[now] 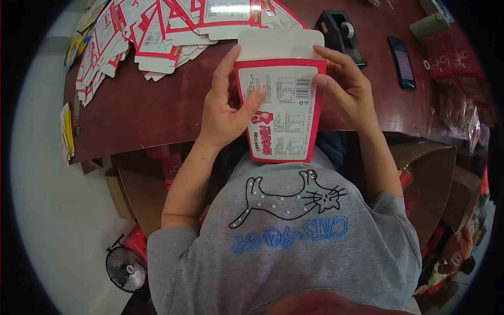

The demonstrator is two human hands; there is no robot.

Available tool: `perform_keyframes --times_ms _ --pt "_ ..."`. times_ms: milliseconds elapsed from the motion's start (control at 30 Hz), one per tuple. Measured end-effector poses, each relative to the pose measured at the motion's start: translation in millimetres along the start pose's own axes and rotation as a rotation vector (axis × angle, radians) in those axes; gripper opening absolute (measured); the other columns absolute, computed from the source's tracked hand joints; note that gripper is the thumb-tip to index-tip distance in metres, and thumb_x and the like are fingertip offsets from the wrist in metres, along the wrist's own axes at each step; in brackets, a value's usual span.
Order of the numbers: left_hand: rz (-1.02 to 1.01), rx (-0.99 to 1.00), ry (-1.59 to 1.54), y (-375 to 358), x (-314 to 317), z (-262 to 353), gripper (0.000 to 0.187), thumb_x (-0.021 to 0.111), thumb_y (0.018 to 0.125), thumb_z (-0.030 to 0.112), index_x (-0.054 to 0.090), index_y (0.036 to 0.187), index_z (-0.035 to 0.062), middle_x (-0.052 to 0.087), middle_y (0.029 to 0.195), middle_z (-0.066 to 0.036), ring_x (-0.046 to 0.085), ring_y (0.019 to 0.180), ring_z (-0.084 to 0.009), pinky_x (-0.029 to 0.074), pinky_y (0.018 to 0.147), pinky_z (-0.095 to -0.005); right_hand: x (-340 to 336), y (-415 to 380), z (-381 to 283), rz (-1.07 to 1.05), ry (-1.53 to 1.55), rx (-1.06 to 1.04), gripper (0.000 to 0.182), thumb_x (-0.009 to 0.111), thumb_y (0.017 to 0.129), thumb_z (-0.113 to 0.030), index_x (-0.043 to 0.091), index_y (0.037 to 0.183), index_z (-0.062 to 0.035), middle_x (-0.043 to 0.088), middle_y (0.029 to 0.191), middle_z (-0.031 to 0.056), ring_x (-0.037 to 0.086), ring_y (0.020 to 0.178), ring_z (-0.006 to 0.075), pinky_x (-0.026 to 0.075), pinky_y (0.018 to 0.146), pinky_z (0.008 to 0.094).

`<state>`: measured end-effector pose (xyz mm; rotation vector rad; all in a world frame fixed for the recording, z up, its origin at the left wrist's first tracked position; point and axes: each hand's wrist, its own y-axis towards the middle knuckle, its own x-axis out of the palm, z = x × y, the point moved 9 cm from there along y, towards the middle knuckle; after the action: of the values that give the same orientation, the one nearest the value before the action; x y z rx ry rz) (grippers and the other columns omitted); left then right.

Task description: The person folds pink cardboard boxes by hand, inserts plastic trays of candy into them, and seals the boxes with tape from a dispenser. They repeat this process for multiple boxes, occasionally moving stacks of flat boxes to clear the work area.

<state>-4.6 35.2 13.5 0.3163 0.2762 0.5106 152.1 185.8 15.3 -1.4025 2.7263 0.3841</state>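
- A red and white carton is held up between both hands, over the near edge of the table and just in front of the person's chest.
- The left hand is closed on the carton's left side: its thumb is pressed across the printed face, and its fingers run up behind the left edge.
- The right hand is pinching the upper right corner, with fingertips laid at the fold where the white top flap begins.
- The carton's body appears already opened out from flat, judging by how its sides taper down toward the chest; this cannot be told for certain from this angle.
- The top flap is seen standing open and untucked, so closing that end is judged not yet done. The bottom end, next to the shirt, cannot be seen well enough to say whether it is shut.
- A large heap of flat cartons lies unfolded at the far left of the table, so most of the pile is judged to be left.
- No finished carton is clearly made out on the table.
- A tape dispenser and a phone lie on the table beyond the right hand, both untouched.
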Motion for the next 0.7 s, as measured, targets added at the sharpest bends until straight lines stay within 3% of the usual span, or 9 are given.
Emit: perform_keyframes --times_ms 133,233,300,400,433,500,633,700 --pt "-0.146 -0.026 -0.039 -5 8 -14 0.056 0.070 0.096 0.013 0.042 0.144 0.0038 0.060 0.127 -0.014 0.062 0.107 -0.0169 0.051 0.093 -0.0293 0 -12 25 -0.143 0.099 0.181 0.039 0.068 0.098 -0.015 0.060 0.134 -0.0034 0.067 0.115 0.0067 0.065 0.105 0.0135 0.053 0.092 0.0282" --pt "0.034 -0.099 -0.138 -1 -6 -21 0.036 0.067 0.098 0.010 0.053 0.130 0.0028 0.063 0.122 -0.013 0.061 0.108 -0.0148 0.050 0.093 -0.0274 4 -10 16 -0.106 0.138 0.054 0.034 0.067 0.098 -0.012 0.063 0.130 -0.0027 0.067 0.117 0.0060 0.064 0.107 0.0125 0.053 0.093 0.0293" --pt "0.087 -0.274 -0.295 -2 -9 -33 0.022 0.065 0.099 0.008 0.060 0.119 0.0020 0.065 0.120 -0.010 0.060 0.108 -0.0132 0.050 0.093 -0.0269 0 -5 3 0.090 0.137 -0.031 0.024 0.066 0.098 -0.011 0.069 0.120 -0.0013 0.067 0.119 0.0066 0.063 0.107 0.0121 0.052 0.093 0.0294" --pt "0.124 -0.407 -0.410 0 -7 -28 0.014 0.067 0.098 0.010 0.063 0.109 0.0014 0.065 0.119 -0.009 0.060 0.107 -0.0110 0.050 0.091 -0.0248 1 -1 4 -0.089 -0.043 -0.119 0.020 0.067 0.098 -0.013 0.070 0.113 -0.0012 0.068 0.117 0.0061 0.064 0.106 0.0117 0.051 0.094 0.0291" --pt "0.121 -0.410 -0.409 2 -7 -27 0.014 0.067 0.098 0.010 0.063 0.109 0.0014 0.065 0.119 -0.009 0.060 0.107 -0.0110 0.050 0.091 -0.0248 2 -1 2 -0.086 -0.042 -0.116 0.020 0.067 0.098 -0.013 0.070 0.113 -0.0012 0.068 0.117 0.0061 0.064 0.106 0.0117 0.051 0.094 0.0291" --pt "0.049 -0.431 -0.356 5 -4 -25 0.019 0.071 0.095 0.012 0.061 0.108 0.0019 0.068 0.112 -0.008 0.062 0.101 -0.0090 0.051 0.083 -0.0215 8 1 15 -0.081 0.215 0.162 0.022 0.072 0.095 -0.016 0.070 0.110 -0.0013 0.070 0.108 0.0047 0.065 0.099 0.0104 0.052 0.089 0.0269" --pt "-0.008 -0.399 -0.104 19 -7 -9 0.021 0.075 0.093 0.014 0.063 0.106 0.0018 0.070 0.104 -0.006 0.063 0.093 -0.0070 0.051 0.077 -0.0201 12 13 8 -0.020 0.046 0.198 0.024 0.075 0.092 -0.020 0.070 0.106 -0.0014 0.071 0.099 0.0030 0.065 0.092 0.0083 0.052 0.083 0.0245" --pt "0.088 -0.396 -0.084 26 -15 -2 0.022 0.075 0.092 0.014 0.064 0.106 0.0010 0.070 0.099 -0.004 0.064 0.088 -0.0060 0.051 0.073 -0.0197 12 18 5 -0.010 0.053 0.260 0.023 0.074 0.093 -0.018 0.068 0.107 -0.0004 0.071 0.104 0.0053 0.065 0.098 0.0102 0.052 0.089 0.0262"
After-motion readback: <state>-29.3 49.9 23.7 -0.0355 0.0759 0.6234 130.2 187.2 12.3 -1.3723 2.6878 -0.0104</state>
